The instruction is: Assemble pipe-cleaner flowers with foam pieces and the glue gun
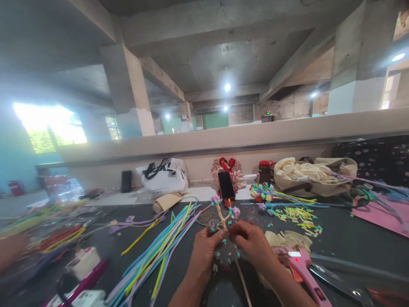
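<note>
— What are your hands on at the dark counter [345, 238]?

— Your left hand [204, 251] and right hand [252, 243] both pinch the small flower sprig [222, 213], fingers closed tight around its stem, held upright just in front of the red phone [226, 185].

— And around that phone?

— Loose pipe cleaners [159, 251] fan out to its left; a pink glue gun [303, 266] lies below and right of it, apparently switched on.
</note>
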Demonstrator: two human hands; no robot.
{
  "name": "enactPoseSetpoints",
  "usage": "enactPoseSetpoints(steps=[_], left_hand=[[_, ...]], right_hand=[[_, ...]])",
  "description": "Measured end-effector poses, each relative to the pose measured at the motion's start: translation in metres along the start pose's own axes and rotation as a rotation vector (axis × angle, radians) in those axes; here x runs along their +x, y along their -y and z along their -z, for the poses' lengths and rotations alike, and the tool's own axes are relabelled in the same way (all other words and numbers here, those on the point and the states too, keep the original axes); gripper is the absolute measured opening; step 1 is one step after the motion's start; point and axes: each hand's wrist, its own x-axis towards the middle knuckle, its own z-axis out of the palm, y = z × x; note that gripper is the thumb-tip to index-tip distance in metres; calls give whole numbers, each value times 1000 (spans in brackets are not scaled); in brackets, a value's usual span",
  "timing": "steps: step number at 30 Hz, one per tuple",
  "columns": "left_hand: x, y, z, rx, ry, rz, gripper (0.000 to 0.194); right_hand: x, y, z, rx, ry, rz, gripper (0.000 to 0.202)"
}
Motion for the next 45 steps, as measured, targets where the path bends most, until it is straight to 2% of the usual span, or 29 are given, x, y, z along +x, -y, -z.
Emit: enactPoseSetpoints(steps=[6,13,19,22,25,27,29,32,36,41,45], left_hand=[[3,0,4,68,-51,-126,24],[1,-5,4,-92,-69,-74,25],[0,-8,6,6,-102,-209,21],[0,-8,5,-33,-89,-133,25],[2,-5,5,-89,-80,-54,29],[5,-3,5,-80,-97,-28,29],[6,-1,5,-62,-104,6,28],[7,0,5,-53,-98,56,25],[6,1,4,-94,-58,98,23],[7,7,3,-174,-18,128,26],[9,11,3,-180,-32,156,28]], right_hand=[[-1,1,0,-49,-22,-4,14],[-6,11,-4,-125,49,-3,15],[-6,10,-1,-83,28,11,16],[-7,10,1,-110,-77,80,15],[-12,12,0,-237,-185,290,9],[-16,13,-3,-345,-187,438,7],[-18,13,-8,-425,-144,511,13],[-19,9,-15,-501,-112,495,24],[-17,1,-22,-613,-141,476,23],[-15,-2,-24,-769,-249,574,12],[-15,1,-21,-843,-251,655,11]])
